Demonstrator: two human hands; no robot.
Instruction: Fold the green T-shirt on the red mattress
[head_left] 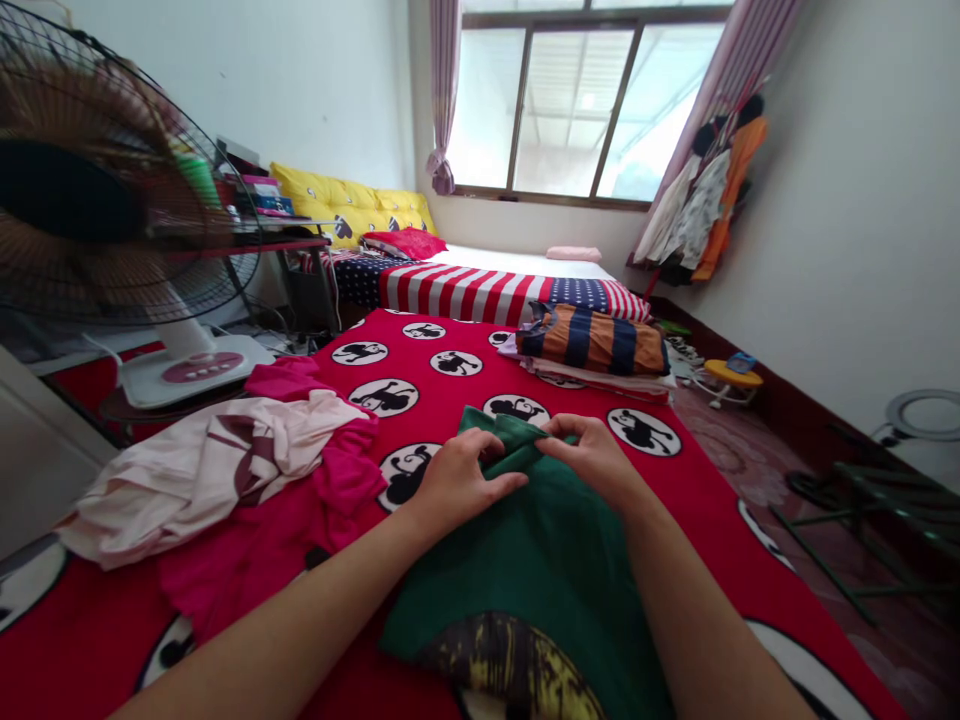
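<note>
A green garment [540, 560] with a yellow and black print lies in front of me on a red cloth [405, 350] patterned with white ovals and black figures. At the garment's far edge, my left hand [469, 475] holds a bunched fold of the green fabric between thumb and fingers. My right hand [589, 455] pinches the same edge just to the right. The two hands are close together but apart. The fingertips of my left hand are partly hidden by the fabric.
Crumpled white [180, 470] and pink garments [337, 490] lie at the left, near a fan [187, 350]. Folded clothes [592, 340] are stacked at the back right. Beyond stands a bed [480, 285]. A yellow stool [733, 375] and green folding chair [885, 510] are at the right.
</note>
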